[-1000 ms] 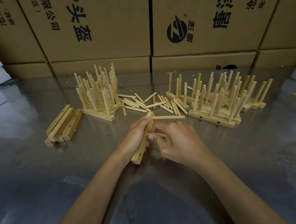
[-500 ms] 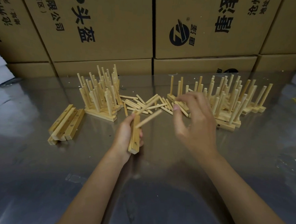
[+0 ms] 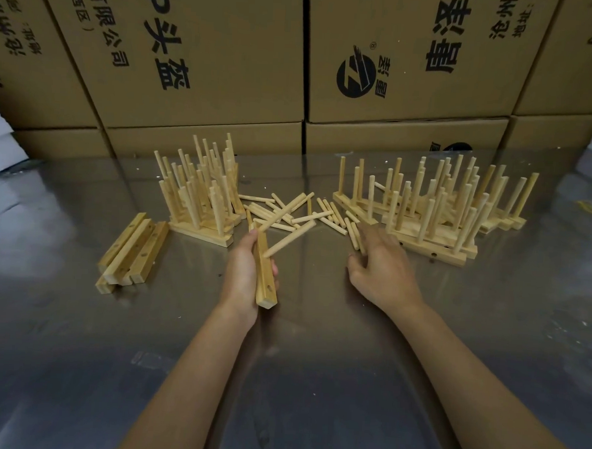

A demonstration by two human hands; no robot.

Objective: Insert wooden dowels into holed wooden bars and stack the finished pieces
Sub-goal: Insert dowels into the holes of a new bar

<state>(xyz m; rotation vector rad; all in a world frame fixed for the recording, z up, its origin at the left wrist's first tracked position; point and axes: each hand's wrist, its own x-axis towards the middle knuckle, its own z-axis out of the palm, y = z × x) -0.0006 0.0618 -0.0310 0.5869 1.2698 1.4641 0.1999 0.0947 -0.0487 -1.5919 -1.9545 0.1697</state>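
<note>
Left-hand grip [image 3: 247, 273] holds a holed wooden bar [image 3: 265, 277] above the table [image 3: 314, 379], one dowel [image 3: 288, 239] seated and angled up-right. Right hand [image 3: 380, 266] rests at the loose dowels [image 3: 288, 212] — its grip state (fingers curled downward) cannot be told. Finished stacks [image 3: 436, 204] stand right, spare bars [image 3: 132, 253] left.

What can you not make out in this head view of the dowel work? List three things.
- right hand: fingertips curl under; any dowel pinched is hidden.
- bar in left hand: palm hides its far side.
- finished pieces: count lost among overlapping dowels.
</note>
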